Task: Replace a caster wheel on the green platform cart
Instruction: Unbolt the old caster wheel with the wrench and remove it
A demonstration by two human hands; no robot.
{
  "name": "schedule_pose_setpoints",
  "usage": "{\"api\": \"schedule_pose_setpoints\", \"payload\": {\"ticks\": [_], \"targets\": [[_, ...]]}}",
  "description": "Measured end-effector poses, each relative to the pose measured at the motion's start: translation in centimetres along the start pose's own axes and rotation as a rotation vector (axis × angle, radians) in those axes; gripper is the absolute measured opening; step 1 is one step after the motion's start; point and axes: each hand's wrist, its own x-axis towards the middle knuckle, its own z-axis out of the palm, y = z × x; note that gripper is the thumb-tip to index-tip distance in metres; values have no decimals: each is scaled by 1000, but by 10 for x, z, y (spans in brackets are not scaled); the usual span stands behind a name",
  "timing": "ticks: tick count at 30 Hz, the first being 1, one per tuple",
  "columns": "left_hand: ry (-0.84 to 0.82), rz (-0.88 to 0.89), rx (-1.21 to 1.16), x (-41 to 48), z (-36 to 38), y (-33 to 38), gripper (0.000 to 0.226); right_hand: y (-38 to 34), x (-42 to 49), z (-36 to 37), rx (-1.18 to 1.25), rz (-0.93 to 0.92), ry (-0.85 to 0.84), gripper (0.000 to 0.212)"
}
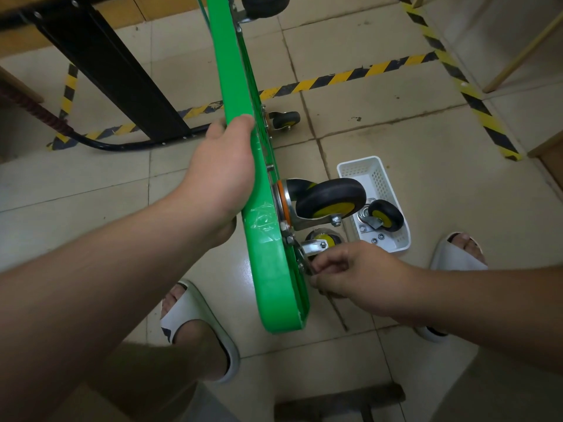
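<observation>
Left hand (225, 166): fingers curled over the top edge of the green cart (268, 269), gripping it.
Green cart: held on edge between the person's feet, underside facing right.
Right hand (356, 275): just right of the cart's near end, fingers curled, tips pinching at the mounting plate (304, 254) of the lowest caster (323, 241); what else they hold cannot be told.
Mounted caster (330, 202): on the cart's underside, just beyond the lowest caster, with a black tyre and yellow hub.
White basket (380, 175): right of the cart, holding a loose caster (385, 216) and nuts (377, 239).
Hazard tape (335, 77): on the tiles beyond the cart.
</observation>
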Motion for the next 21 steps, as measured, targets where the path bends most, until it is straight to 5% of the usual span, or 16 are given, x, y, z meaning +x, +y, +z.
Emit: {"api": "schedule_pose_setpoints", "payload": {"ticks": [7,21], "targets": [[-4,13,-10,1,0,-1,42,-10,-23,2,232,100,-89,11],[4,5,2,2,0,-2,44,-17,-14,9,317,41,-108,16]]}}
